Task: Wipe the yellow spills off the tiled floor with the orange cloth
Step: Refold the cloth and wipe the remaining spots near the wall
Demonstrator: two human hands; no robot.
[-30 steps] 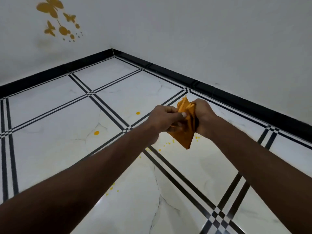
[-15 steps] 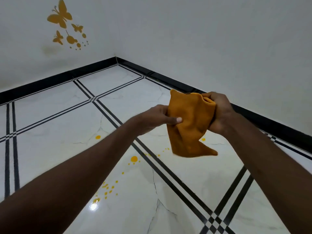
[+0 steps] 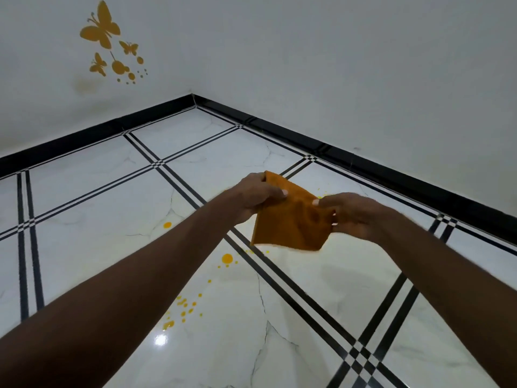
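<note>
I hold the orange cloth (image 3: 291, 225) spread flat in the air, well above the floor. My left hand (image 3: 256, 196) pinches its upper left corner and my right hand (image 3: 354, 214) grips its right edge. Yellow spills dot the white marble tiled floor (image 3: 98, 247): one round drop (image 3: 167, 225) to the left, a larger drop (image 3: 227, 258) with small specks below the cloth, a cluster of several droplets (image 3: 183, 308) nearer me, and a small splash (image 3: 319, 196) just beyond the cloth. The cloth hides part of the floor beneath it.
Black striped grout lines (image 3: 282, 275) cross the tiles. A black skirting board (image 3: 363, 163) runs along two white walls that meet in a corner (image 3: 193, 96). Yellow butterfly decals (image 3: 102, 29) sit on the left wall. A light glare (image 3: 161, 339) shines on the floor.
The cloth went from bunched between both hands to hanging, then to spread out flat. My hands have moved apart. The view has tilted down, so more spills show.
</note>
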